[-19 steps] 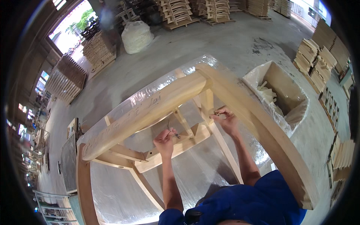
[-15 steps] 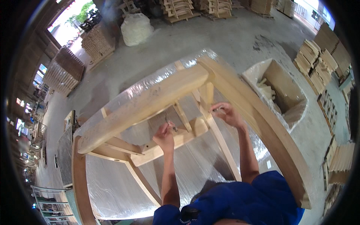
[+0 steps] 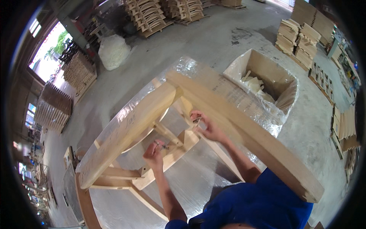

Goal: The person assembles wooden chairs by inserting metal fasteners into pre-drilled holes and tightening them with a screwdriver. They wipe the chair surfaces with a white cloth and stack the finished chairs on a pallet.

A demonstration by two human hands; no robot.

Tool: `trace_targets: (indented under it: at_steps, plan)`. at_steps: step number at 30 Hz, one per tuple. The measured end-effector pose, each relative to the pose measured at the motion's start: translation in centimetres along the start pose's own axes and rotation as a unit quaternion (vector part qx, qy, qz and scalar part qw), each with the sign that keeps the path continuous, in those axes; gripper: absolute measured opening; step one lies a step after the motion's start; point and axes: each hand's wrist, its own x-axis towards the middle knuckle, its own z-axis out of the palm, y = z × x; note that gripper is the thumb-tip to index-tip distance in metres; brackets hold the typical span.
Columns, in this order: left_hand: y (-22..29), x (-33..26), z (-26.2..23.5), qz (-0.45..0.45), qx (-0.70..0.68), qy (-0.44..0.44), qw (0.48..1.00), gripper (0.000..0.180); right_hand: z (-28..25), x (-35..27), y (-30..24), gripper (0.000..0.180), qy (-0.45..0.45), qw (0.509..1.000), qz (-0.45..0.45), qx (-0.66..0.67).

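A pale wooden chair frame (image 3: 248, 128) lies in front of me on a plastic-wrapped work surface (image 3: 183, 181). My left hand (image 3: 154, 154) is closed inside the frame, above an inner cross rail (image 3: 154, 176). Small dark metal-looking bits poke out from its fingertips, too small to name. At the corner where the inner rail meets a slanting leg, my right hand (image 3: 209, 128) is bent with its fingertips pinched together. Something small and dark shows between them, its kind unclear. A hole shows in the wooden block near the rail's left end.
Beyond the frame on the right stands a plastic-lined carton (image 3: 280, 74) with pale scraps in it. A white sack (image 3: 113, 52) sits on the floor at the far left. Stacked wooden parts (image 3: 146, 15) stand at the back, with more at the right and left.
My view has swung, so the frame and carton appear farther left. My right fingers have come nearer the corner joint. My left hand stays closed inside the frame.
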Motion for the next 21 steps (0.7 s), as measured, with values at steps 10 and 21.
trace_targets:
  at_steps: [10, 21]
  plan:
    - [-0.4, -0.7, 1.7, -0.046, -0.190, 0.081, 0.977, 0.014, -0.1, 0.4, -2.3, 0.024, 0.047, 0.994, 0.018, 0.098]
    - [-1.6, -1.2, 0.8, -0.017, -0.118, 0.107, 0.987, 0.012, 2.1, -0.6, -2.4, 0.032, 0.183, 0.980, 0.069, -0.021]
